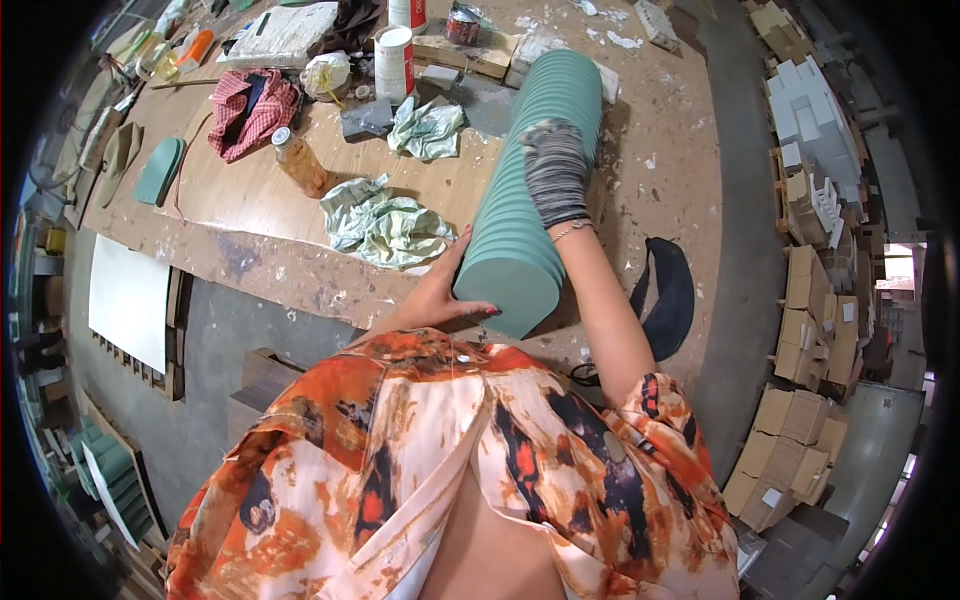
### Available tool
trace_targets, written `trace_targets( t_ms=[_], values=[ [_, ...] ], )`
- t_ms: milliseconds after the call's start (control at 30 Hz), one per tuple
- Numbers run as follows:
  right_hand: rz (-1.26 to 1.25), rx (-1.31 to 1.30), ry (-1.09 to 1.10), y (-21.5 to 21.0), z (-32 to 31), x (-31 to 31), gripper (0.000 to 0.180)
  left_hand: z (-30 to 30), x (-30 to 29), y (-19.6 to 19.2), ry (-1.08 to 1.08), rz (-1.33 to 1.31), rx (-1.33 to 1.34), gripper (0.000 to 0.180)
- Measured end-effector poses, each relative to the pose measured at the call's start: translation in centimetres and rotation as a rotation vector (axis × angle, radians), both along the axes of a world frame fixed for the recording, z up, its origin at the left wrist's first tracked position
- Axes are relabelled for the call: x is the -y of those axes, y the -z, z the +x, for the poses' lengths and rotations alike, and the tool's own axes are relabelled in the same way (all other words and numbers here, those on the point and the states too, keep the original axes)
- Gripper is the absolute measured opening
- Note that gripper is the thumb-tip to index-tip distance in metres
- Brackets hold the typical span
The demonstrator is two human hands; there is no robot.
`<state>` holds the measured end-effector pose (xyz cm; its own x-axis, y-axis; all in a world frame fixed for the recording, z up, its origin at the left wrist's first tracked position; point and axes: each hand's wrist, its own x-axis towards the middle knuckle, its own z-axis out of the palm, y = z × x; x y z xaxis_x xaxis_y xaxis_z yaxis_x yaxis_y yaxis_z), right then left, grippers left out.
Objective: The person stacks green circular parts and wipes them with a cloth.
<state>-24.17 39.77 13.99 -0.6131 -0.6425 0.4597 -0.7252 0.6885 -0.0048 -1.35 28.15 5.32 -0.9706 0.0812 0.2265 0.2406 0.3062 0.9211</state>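
Note:
A long green ribbed cylinder [492, 215] lies on the workbench, pointing away from me, its flat round end nearest my body. My left hand [447, 290], bare with painted nails, grips the near left edge: the fingers run along the side and the thumb reaches across by the end face. Farther up, my right hand [556, 172] wears a grey and black striped knit glove and lies flat over the ribs on the right side. Its fingertips are hard to make out. Left of the cylinder is a crumpled pale green cloth [380, 225].
On the stained workbench [240, 255] stand a glass bottle [298, 160] and a white can [394, 65]. A red checked cloth [240, 115] and another crumpled cloth [427, 128] lie beyond. A dark curved piece [668, 300] rests right of my forearm. Cardboard boxes [785, 430] are stacked at right.

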Motion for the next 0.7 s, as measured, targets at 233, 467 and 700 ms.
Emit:
trace_targets(
  t_ms=[233,467,700],
  values=[
    [0.459,0.103,-0.011,-0.7,2.0,4.8,0.022,0.6,0.0,0.4,-0.023,-0.002,0.023,0.116],
    [0.426,0.219,-0.069,0.8,1.5,5.4,0.019,0.5,0.1,0.4,-0.034,-0.023,0.028,0.117],
    [-0.142,0.037,-0.117,-0.6,-0.5,-0.6,0.018,0.4,0.2,0.0,-0.007,-0.013,0.039,0.117]
  ],
)
